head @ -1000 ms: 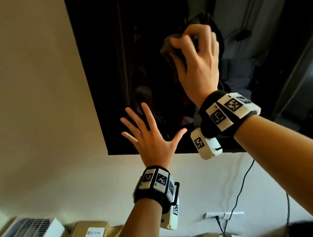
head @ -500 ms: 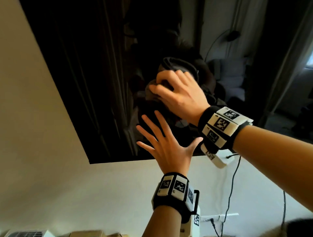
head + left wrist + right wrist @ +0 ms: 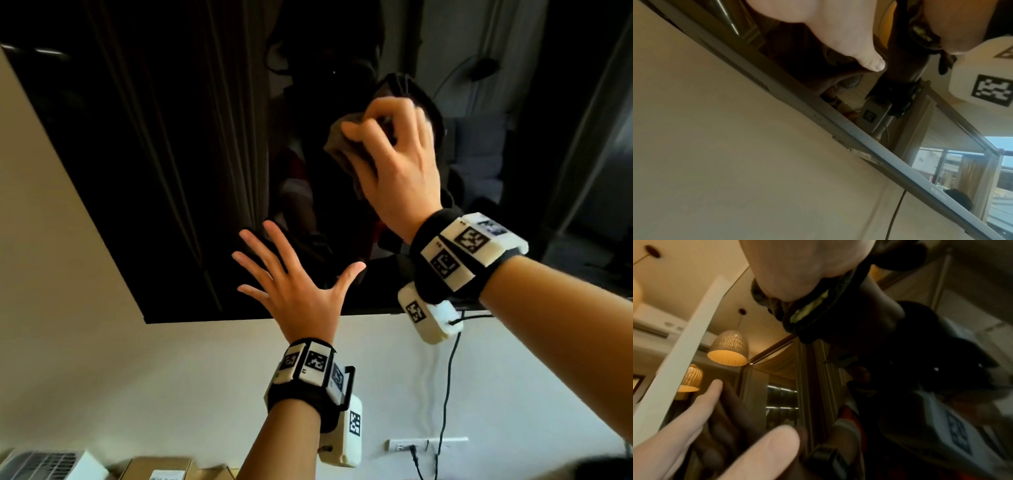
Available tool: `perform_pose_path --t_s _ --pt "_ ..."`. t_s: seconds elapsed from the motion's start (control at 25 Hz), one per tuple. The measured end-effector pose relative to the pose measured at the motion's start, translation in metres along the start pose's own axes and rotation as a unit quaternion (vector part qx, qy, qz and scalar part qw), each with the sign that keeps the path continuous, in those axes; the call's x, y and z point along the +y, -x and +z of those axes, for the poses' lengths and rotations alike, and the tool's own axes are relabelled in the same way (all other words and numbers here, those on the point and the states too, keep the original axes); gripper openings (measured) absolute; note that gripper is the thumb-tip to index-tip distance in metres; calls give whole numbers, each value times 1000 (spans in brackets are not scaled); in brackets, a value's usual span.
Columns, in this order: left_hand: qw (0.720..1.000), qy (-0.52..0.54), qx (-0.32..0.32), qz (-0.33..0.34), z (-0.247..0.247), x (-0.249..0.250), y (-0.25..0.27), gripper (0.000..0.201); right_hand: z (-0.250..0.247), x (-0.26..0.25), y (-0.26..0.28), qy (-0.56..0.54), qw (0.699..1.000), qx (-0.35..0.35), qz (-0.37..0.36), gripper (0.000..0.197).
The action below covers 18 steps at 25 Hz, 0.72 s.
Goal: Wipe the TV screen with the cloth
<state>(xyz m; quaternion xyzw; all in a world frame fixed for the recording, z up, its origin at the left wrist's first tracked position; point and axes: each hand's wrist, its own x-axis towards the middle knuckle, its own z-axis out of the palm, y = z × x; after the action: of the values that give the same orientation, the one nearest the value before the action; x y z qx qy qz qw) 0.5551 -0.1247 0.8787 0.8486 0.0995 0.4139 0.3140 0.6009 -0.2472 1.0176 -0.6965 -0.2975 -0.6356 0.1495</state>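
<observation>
A dark wall-mounted TV screen [image 3: 164,178] fills the upper part of the head view and mirrors the room. My right hand [image 3: 394,161] grips a bunched grey cloth [image 3: 342,144] and holds it against the glass near the middle. The cloth [image 3: 797,316] shows as a dark wad under my palm in the right wrist view. My left hand [image 3: 294,287] lies flat on the lower part of the screen with fingers spread, below and left of the right hand. The left wrist view shows its thumb [image 3: 729,61] by the TV's bottom bezel [image 3: 838,123].
A pale wall [image 3: 171,377] lies below and left of the TV. A black cable [image 3: 445,394] hangs from the TV down to a wall outlet [image 3: 411,445]. Cardboard boxes [image 3: 157,469] and a white appliance [image 3: 44,466] sit at the bottom left.
My right hand with the cloth went down the screen and has come back up and to the right. The left hand stays flat on the lower glass. The view shifted.
</observation>
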Motion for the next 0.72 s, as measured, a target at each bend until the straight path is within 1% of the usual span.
perform_pose_path --t_s 0.04,0.08,0.12,0.16,0.2,0.24,0.28,0.32,0.36,0.4,0.44,0.48,0.52,0.56,0.6,0.64,0.68,0.72 --pt "1000 -3 5 3 1 0 1 133 1 -3 11 5 1000 -10 -7 11" --pt "1000 -4 8 4 1 1 2 133 4 -10 24 18 997 -41 -70 11" --pt "1000 -1 10 3 0 1 2 133 5 -12 36 27 985 -90 -146 14" --pt "1000 3 11 3 0 1 3 132 0 -6 38 25 972 -123 -196 17" --pt "1000 6 12 3 0 1 3 132 -6 5 29 19 973 -119 -195 18" --pt "1000 6 13 6 0 0 3 131 -11 15 19 20 987 -79 -140 16" --pt "1000 5 14 10 1 0 2 131 -16 24 10 20 998 -19 -60 12" --pt "1000 5 15 11 2 0 2 131 -20 28 7 22 999 25 16 12" --pt "1000 8 15 11 2 1 1 131 -19 26 11 29 998 36 43 14" --pt "1000 15 12 9 1 2 2 131 -16 19 22 39 999 8 -1 14" --pt "1000 26 7 5 -1 3 3 132 -12 13 36 48 995 -36 -85 14" --pt "999 39 0 1 -3 5 5 132 -12 12 45 53 983 -81 -158 16" --pt "999 51 -6 -2 -6 9 6 131 -16 20 43 51 976 -99 -188 18" --pt "998 56 -12 1 -6 15 8 129 -21 30 35 50 982 -80 -162 17" --pt "999 49 -17 14 -6 23 11 127 -25 40 27 47 994 -28 -92 14" --pt "998 36 -25 34 -2 33 16 126 -30 46 23 36 999 29 -5 11" --pt "998 21 -34 51 3 43 21 124 -31 47 24 28 996 58 56 13" --pt "997 11 -43 60 10 56 25 124 -30 44 32 30 997 46 53 14"
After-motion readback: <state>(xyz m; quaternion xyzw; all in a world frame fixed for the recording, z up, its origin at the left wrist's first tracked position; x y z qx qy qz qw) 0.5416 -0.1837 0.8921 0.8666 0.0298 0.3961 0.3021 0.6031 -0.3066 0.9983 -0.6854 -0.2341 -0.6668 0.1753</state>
